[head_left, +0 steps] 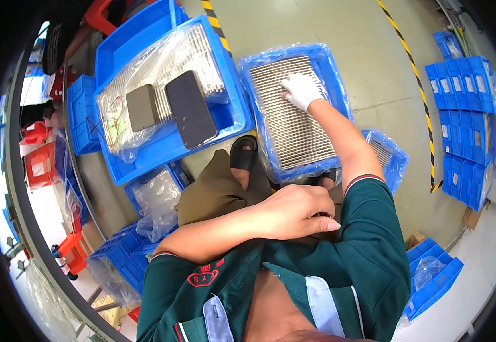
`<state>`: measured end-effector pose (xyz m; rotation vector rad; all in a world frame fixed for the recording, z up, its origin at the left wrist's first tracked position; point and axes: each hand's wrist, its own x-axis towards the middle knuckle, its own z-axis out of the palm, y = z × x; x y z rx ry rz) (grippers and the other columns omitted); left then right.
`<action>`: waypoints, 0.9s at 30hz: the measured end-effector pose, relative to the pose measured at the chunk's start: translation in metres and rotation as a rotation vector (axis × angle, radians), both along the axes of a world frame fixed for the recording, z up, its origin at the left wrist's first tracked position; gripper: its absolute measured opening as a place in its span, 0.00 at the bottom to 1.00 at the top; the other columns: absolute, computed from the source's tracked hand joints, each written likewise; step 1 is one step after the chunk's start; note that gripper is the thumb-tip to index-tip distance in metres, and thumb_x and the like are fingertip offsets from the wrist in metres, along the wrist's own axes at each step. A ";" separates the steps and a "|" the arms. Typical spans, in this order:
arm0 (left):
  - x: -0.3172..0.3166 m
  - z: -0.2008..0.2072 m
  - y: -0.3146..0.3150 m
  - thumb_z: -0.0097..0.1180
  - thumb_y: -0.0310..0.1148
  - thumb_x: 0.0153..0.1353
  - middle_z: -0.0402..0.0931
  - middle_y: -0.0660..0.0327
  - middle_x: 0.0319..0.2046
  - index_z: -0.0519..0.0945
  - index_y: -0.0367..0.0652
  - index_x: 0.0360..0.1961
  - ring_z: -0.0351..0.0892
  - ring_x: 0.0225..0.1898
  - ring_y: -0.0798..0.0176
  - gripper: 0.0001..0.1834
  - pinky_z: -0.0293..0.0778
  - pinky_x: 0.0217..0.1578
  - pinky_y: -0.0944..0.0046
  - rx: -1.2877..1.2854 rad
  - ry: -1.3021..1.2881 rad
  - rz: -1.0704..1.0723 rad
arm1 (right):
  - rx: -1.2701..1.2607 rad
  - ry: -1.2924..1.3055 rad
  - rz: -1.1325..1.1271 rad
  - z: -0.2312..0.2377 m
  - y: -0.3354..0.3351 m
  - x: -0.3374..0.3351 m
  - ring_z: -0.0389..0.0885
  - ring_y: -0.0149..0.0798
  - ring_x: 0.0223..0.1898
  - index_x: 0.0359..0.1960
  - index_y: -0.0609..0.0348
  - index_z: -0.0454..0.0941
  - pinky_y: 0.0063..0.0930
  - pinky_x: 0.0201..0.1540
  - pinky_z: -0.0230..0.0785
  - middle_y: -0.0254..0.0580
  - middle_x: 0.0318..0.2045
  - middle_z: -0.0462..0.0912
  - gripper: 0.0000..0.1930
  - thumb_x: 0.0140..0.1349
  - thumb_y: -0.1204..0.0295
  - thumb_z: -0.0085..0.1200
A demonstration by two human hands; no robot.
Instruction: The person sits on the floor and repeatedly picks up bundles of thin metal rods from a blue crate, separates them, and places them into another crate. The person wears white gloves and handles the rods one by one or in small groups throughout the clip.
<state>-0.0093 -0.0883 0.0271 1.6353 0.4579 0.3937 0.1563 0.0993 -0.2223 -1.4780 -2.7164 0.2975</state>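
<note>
While film (266, 55) lines the blue tray (339, 94), probably protecting its rods (290, 134), the right hand (303, 91) lies over them, left hand (298, 208) curled; neither grip's state is clear.

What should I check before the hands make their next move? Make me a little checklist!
1. Right hand over the silvery rods: ok, it is at the upper part of the row.
2. Right hand gripping a rod: cannot tell, the fingers' contact is too small to see.
3. Gloves on both hands: not ok, the right wears a white glove, but the left hand is bare.
4. Rods lined up: ok, they lie side by side in the plastic-lined blue bin.
5. Top of the neighbouring large blue bin free of loose things: not ok, a dark flat slab and a brownish block lie there.
</note>
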 end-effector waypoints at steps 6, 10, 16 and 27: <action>0.013 0.002 0.000 0.58 0.36 0.58 0.74 0.54 0.27 0.78 0.36 0.32 0.75 0.32 0.52 0.12 0.70 0.34 0.58 0.036 -0.005 0.031 | 0.034 0.030 -0.123 0.055 -0.021 0.060 0.76 0.50 0.44 0.38 0.55 0.77 0.42 0.46 0.69 0.49 0.39 0.78 0.13 0.56 0.61 0.52; 0.023 0.003 -0.005 0.57 0.37 0.59 0.75 0.54 0.28 0.79 0.36 0.33 0.76 0.33 0.54 0.12 0.71 0.36 0.59 0.041 0.102 -0.065 | -0.024 0.053 -0.551 0.080 -0.080 0.155 0.75 0.50 0.48 0.44 0.57 0.76 0.40 0.51 0.67 0.48 0.43 0.78 0.17 0.56 0.63 0.50; 0.040 0.011 -0.010 0.56 0.36 0.59 0.76 0.53 0.30 0.79 0.35 0.33 0.77 0.35 0.54 0.12 0.72 0.35 0.58 -0.078 0.270 -0.075 | -0.188 -0.026 -1.146 0.022 -0.270 0.277 0.73 0.49 0.52 0.49 0.55 0.74 0.38 0.55 0.65 0.49 0.47 0.77 0.19 0.56 0.63 0.50; 0.055 -0.038 0.001 0.53 0.34 0.63 0.74 0.64 0.27 0.77 0.34 0.32 0.70 0.32 0.71 0.12 0.67 0.38 0.70 -0.275 0.404 0.026 | -0.455 -0.111 -1.469 -0.019 -0.466 0.301 0.77 0.49 0.47 0.41 0.54 0.78 0.40 0.50 0.69 0.49 0.43 0.80 0.14 0.55 0.69 0.45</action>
